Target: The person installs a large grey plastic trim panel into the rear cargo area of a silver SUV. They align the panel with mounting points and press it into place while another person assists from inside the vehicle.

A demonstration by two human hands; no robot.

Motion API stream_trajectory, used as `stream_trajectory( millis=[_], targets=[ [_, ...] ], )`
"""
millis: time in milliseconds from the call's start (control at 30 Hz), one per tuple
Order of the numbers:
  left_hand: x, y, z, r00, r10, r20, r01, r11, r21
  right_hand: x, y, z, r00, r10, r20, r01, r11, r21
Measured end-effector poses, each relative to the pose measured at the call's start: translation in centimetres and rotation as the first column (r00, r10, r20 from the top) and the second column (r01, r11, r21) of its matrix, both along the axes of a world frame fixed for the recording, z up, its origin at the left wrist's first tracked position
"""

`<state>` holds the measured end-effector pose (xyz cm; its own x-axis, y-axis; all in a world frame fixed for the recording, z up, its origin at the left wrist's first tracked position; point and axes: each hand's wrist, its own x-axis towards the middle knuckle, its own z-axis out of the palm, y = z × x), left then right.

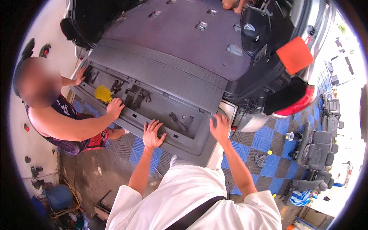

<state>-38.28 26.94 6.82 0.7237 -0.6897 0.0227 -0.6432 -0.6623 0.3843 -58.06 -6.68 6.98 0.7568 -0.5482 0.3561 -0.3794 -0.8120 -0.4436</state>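
Observation:
A long grey plastic cargo tray point(180, 143) lies at the rear opening of a car, with black brackets point(142, 96) and other small fittings in its recess. My left hand point(154, 134) rests on the tray's near rim, fingers spread and nothing in it. At the tray's right end my right hand point(220, 128) is held with its fingers apart, also holding nothing; whether it touches the tray I cannot tell. A ribbed grey panel point(153, 63) borders the tray's far side. Near a co-worker's hand point(115, 108), a yellow bristly thing point(102, 93) lies over the tray.
A co-worker point(65, 122) stands at the left, both hands at the tray. Another person's hand point(240, 5) shows on the car floor point(172, 38). An orange panel point(294, 55) hangs by the right tail light point(297, 101). Removed seats point(320, 149) stand on blue and grey tiles point(264, 138).

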Motion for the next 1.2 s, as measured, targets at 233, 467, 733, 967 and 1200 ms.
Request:
stream_trajectory(
  millis=[233, 467, 733, 967, 1200],
  targets=[
    [0.7, -0.3, 0.2, 1.000, 0.005, -0.028, -0.006, 1.000, -0.004, 18.8, -16.8, -0.8, 0.978, 0.183, 0.096, -0.187, 0.982, 0.032],
    [0.9, -0.6, 0.1, 0.997, 0.030, -0.067, -0.031, 0.999, -0.014, 28.1, -23.2, -6.6, 0.976, 0.212, -0.059, -0.211, 0.977, 0.019],
    [0.9, -1.1, 0.1, 0.997, 0.064, -0.051, -0.063, 0.998, 0.023, 29.4, -23.4, -8.8, 0.964, 0.244, -0.104, -0.258, 0.954, -0.156],
    [0.7, -1.2, 0.4, 0.996, 0.076, -0.051, -0.075, 0.997, 0.019, 30.0, -25.5, -8.5, 0.966, -0.140, 0.218, -0.035, 0.763, 0.645],
    [0.6, -1.1, 0.3, 0.995, 0.084, -0.053, -0.083, 0.996, 0.007, 28.8, -25.2, -8.4, 0.983, 0.143, 0.114, -0.177, 0.897, 0.405]
  ],
)
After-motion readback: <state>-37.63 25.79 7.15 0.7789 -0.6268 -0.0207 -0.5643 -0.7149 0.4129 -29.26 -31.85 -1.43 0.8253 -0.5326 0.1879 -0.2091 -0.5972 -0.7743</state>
